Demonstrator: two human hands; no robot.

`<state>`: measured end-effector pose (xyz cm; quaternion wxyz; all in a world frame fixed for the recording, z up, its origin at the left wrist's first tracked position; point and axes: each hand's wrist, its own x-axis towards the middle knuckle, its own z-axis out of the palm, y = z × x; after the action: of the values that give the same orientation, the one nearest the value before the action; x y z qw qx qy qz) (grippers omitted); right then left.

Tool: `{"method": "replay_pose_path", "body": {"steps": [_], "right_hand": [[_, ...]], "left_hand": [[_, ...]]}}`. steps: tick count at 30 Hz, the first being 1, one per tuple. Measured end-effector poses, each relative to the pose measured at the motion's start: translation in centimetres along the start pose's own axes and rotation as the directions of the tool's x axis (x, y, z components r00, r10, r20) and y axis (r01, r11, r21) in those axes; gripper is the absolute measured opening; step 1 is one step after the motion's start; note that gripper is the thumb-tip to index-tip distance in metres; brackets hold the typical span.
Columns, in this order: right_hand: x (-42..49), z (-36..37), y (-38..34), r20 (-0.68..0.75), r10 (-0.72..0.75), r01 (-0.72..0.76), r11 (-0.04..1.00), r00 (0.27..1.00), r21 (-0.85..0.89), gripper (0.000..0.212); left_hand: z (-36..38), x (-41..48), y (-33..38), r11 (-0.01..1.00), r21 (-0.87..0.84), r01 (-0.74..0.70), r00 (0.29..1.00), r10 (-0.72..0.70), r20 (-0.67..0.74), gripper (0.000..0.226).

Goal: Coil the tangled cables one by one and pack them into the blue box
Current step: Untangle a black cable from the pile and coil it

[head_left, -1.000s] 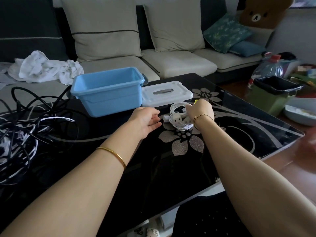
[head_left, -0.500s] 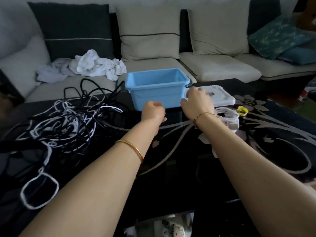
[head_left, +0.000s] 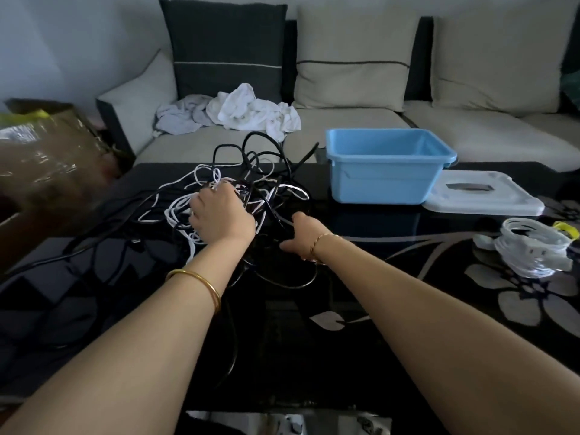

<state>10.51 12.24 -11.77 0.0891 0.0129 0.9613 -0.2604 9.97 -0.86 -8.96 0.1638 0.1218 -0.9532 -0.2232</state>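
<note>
A tangle of black and white cables lies on the black glass table, left of centre. My left hand is down on the middle of the heap, its fingers curled into the white and black strands. Just right of it, my right hand reaches into the black loops; its fingers are lost in the dark cables. The blue box stands open at the back right, nothing visible inside. A coiled white cable lies alone at the right.
The box's white lid lies flat beside the box. A small yellow object sits by the coiled cable. A sofa with white cloths runs behind the table. A taped cardboard box stands at the left.
My right hand has let go of the coiled white cable, which stays on the table at the right. Both hands and my view have swung left onto the tangle.
</note>
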Motion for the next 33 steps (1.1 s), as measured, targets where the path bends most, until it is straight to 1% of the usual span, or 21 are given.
{"method": "replay_pose_path", "body": {"steps": [2, 4, 6, 7, 9, 11, 12, 13, 14, 15, 16, 18, 20, 22, 23, 26, 27, 28, 29, 31, 33], "right_hand": [[0.2, 0.6, 0.5, -0.007, 0.005, -0.006, 0.993, 1.000, -0.116, 0.040], [0.2, 0.8, 0.8, 0.005, 0.023, -0.022, 0.987, 1.000, -0.157, 0.026], [0.4, 0.9, 1.2, 0.005, 0.020, -0.019, 0.983, 1.000, -0.184, 0.010], [0.5, 1.0, 1.4, -0.003, 0.028, -0.028, 0.982, 1.000, -0.187, 0.006], [0.8, 0.9, 1.8, -0.032, 0.051, -0.055, 0.990, 0.998, -0.128, 0.006], [0.5, 0.3, 1.8, -0.093, 0.059, -0.051, 0.995, 0.994, 0.089, 0.009], [0.1, -0.2, 1.5, -0.096, 0.072, -0.042, 0.957, 0.993, 0.288, 0.014], [-0.4, -0.8, 1.1, -0.041, 0.105, -0.068, 0.850, 0.994, 0.522, 0.021], [-1.0, -1.6, 0.8, 0.061, 0.123, -0.129, 0.686, 0.991, 0.716, 0.031], [-1.3, -2.3, 0.9, 0.157, 0.110, -0.192, 0.519, 0.981, 0.833, 0.042], [-1.5, -2.8, 1.1, 0.217, 0.080, -0.231, 0.411, 0.973, 0.882, 0.053], [-1.8, -3.8, 1.7, 0.248, 0.030, -0.244, 0.331, 0.968, 0.912, 0.069], [-1.8, -4.7, 2.4, 0.212, 0.001, -0.204, 0.277, 0.977, 0.939, 0.075], [-1.6, -5.6, 3.0, 0.119, 0.008, -0.116, 0.279, 0.993, 0.953, 0.066], [-1.7, -5.9, 3.2, 0.073, 0.016, -0.075, 0.282, 0.997, 0.956, 0.052], [-2.1, -6.4, 3.3, -0.094, 0.053, 0.084, 0.164, 0.994, 0.983, 0.009], [-2.3, -6.6, 3.2, -0.152, 0.063, 0.143, 0.133, 0.986, 0.981, 0.011], [-2.6, -6.9, 3.1, -0.214, 0.066, 0.203, 0.136, 0.975, 0.970, 0.018], [-2.8, -7.4, 2.9, -0.285, 0.061, 0.270, 0.183, 0.957, 0.945, 0.023], [-3.4, -8.5, 2.9, -0.422, 0.038, 0.389, 0.318, 0.906, 0.864, 0.029], [-4.0, -9.8, 3.1, -0.532, 0.080, 0.474, 0.354, 0.843, 0.806, 0.030]], "left_hand": [[0.1, 0.4, -1.1, 1.000, -0.009, 0.021, 0.996, -0.020, 0.086, 0.042], [0.3, 0.7, -1.8, 0.987, -0.155, 0.034, 0.993, -0.016, 0.113, 0.037], [0.5, 0.9, -1.8, 0.938, -0.343, 0.045, 0.989, 0.007, 0.148, 0.033], [0.5, 1.0, -1.6, 0.887, -0.455, 0.079, 0.984, 0.005, 0.180, 0.030], [0.0, 0.9, -0.6, 0.684, -0.685, 0.251, 0.954, -0.054, 0.295, 0.026], [-0.9, 0.6, 0.6, 0.434, -0.783, 0.446, 0.886, -0.091, 0.454, 0.016], [-1.4, 0.2, 1.2, 0.345, -0.794, 0.501, 0.854, -0.050, 0.517, 0.010], [-1.8, -0.2, 1.7, 0.295, -0.790, 0.537, 0.824, 0.014, 0.566, 0.007], [-2.1, -0.5, 2.1, 0.268, -0.786, 0.557, 0.799, 0.088, 0.595, 0.007], [-2.2, -0.8, 2.4, 0.257, -0.789, 0.559, 0.782, 0.154, 0.604, 0.008], [-2.3, -1.0, 2.7, 0.254, -0.798, 0.547, 0.775, 0.207, 0.597, 0.009], [-2.4, -1.5, 3.1, 0.239, -0.819, 0.522, 0.759, 0.307, 0.573, 0.013], [-2.5, -2.0, 3.4, 0.266, -0.816, 0.514, 0.694, 0.430, 0.578, 0.020], [-2.6, -2.4, 3.7, 0.366, -0.793, 0.487, 0.588, 0.534, 0.607, 0.026], [-2.6, -2.6, 3.9, 0.417, -0.782, 0.464, 0.544, 0.563, 0.623, 0.027], [-2.4, -3.1, 4.2, 0.508, -0.731, 0.456, 0.458, 0.571, 0.682, 0.027], [-2.2, -3.2, 4.2, 0.531, -0.706, 0.468, 0.443, 0.550, 0.708, 0.025], [-2.1, -3.2, 4.3, 0.541, -0.685, 0.488, 0.445, 0.521, 0.729, 0.023], [-2.0, -3.2, 4.3, 0.530, -0.672, 0.518, 0.473, 0.477, 0.741, 0.020], [-1.8, -2.8, 4.3, 0.436, -0.679, 0.591, 0.603, 0.320, 0.730, 0.011], [-1.2, -1.7, 4.0, 0.322, -0.714, 0.622, 0.738, 0.065, 0.672, 0.004]]}}
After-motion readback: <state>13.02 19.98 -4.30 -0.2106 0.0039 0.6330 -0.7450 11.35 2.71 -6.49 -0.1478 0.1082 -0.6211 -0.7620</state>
